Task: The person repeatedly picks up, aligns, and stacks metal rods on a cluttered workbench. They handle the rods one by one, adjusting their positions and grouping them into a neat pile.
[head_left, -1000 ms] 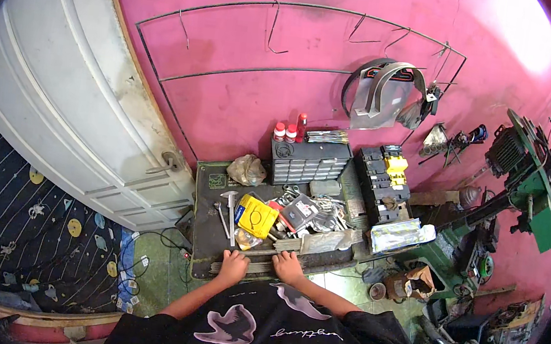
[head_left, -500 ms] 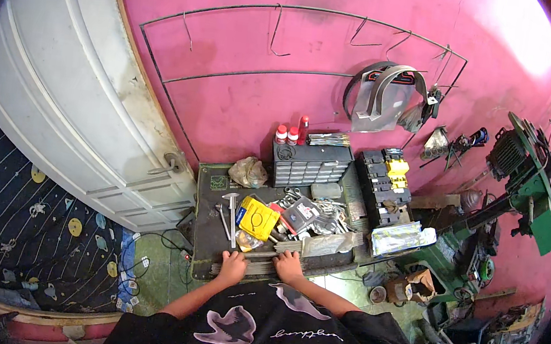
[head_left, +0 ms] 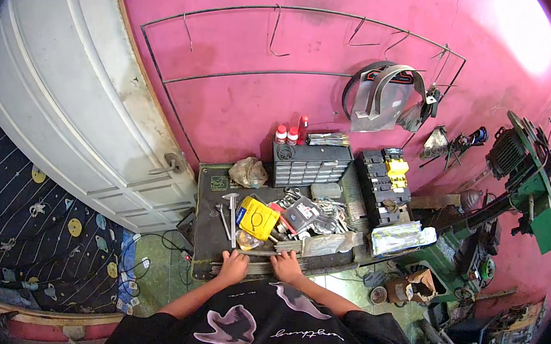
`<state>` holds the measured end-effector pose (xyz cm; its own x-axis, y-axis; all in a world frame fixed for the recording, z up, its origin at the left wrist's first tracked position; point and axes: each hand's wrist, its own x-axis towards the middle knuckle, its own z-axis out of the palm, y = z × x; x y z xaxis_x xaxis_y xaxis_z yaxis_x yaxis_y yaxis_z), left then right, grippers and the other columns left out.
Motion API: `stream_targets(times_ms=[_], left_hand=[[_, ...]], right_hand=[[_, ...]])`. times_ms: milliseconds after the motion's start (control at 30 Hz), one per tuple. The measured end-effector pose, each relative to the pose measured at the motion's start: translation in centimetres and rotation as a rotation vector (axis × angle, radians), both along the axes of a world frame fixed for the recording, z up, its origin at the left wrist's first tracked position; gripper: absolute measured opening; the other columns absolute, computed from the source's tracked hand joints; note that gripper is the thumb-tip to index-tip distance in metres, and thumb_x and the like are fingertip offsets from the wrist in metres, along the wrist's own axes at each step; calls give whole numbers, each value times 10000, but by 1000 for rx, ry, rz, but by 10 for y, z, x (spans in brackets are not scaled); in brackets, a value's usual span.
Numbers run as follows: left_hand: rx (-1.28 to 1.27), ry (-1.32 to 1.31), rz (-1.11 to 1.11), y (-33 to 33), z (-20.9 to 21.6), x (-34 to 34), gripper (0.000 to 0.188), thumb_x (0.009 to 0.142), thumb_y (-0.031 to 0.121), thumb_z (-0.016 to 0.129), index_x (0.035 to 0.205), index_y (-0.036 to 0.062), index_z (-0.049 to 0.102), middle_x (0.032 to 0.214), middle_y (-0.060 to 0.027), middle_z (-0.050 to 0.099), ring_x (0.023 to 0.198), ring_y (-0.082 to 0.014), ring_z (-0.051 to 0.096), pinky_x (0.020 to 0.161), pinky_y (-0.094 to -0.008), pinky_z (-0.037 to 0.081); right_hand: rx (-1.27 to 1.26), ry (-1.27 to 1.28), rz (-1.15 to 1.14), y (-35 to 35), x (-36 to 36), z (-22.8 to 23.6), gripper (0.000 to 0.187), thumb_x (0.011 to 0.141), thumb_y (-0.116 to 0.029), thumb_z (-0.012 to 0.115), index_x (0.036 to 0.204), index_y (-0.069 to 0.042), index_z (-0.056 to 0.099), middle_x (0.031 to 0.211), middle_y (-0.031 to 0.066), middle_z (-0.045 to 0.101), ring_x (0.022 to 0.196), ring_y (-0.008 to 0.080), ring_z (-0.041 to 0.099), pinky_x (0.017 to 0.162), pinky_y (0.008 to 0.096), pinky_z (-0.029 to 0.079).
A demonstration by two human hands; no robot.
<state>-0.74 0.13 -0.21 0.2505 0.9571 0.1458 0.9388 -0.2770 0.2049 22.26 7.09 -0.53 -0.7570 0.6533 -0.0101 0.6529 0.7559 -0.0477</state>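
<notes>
My left hand [head_left: 233, 267] and my right hand [head_left: 287, 267] are side by side at the near edge of a dark workbench [head_left: 209, 211]. Fingers curl around thin grey rods [head_left: 257, 253] that stretch between the two hands. More thin rods [head_left: 256, 268] lie along the bench edge beneath, partly covered by my hands. Just beyond my right hand is a long packet of rods [head_left: 328, 245] in a clear wrapper. Farther from my left hand are a caliper [head_left: 232, 221] and a yellow case [head_left: 258, 218]. The fingertips are too small to show clearly.
A black small-parts drawer cabinet [head_left: 311, 166] stands at the back, with red-capped bottles on top. Loose metal tools [head_left: 331, 217] crowd the middle. Black bins [head_left: 376, 186] are on the right, near a green machine [head_left: 441, 256]. A white door [head_left: 90, 85] borders the left.
My right hand has shifted slightly left, closer to my left hand. The bench items stay where they were.
</notes>
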Motion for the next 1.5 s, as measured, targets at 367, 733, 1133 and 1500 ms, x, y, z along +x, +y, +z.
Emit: stream_targets(times_ms=[367, 733, 1133, 1500], left_hand=[[-106, 33, 62, 0, -6, 0, 124, 786, 171, 621, 814, 119, 730, 834, -38, 626, 963, -248, 547, 784, -512, 320], [11, 22, -33, -2, 2, 2, 127, 743, 194, 676, 823, 97, 660, 874, -65, 628, 978, -262, 542, 775, -517, 327], [50, -30, 0, -6, -13, -2, 72, 753, 177, 662, 766, 107, 655, 853, -41, 582, 958, -252, 530, 765, -500, 320], [-19, -11, -26, -8, -3, -7, 83, 772, 141, 626, 760, 118, 705, 847, -32, 592, 966, -240, 525, 799, -509, 312]], right_hand=[[-97, -117, -46, 8, -4, 0, 210, 890, -200, 523, 1012, -141, 684, 957, 24, 681, 1029, 221, 557, 904, 484, 351], [69, -14, 32, -3, -1, -9, 212, 907, -224, 510, 1036, -100, 622, 942, 46, 662, 1044, 245, 553, 900, 506, 359], [-34, -39, -35, -2, -4, -3, 197, 887, -207, 525, 946, -129, 696, 950, 36, 670, 1033, 229, 556, 914, 490, 346], [-35, -15, 23, -5, -1, 1, 168, 875, -220, 544, 897, -144, 692, 926, 21, 668, 1037, 217, 549, 911, 510, 359]])
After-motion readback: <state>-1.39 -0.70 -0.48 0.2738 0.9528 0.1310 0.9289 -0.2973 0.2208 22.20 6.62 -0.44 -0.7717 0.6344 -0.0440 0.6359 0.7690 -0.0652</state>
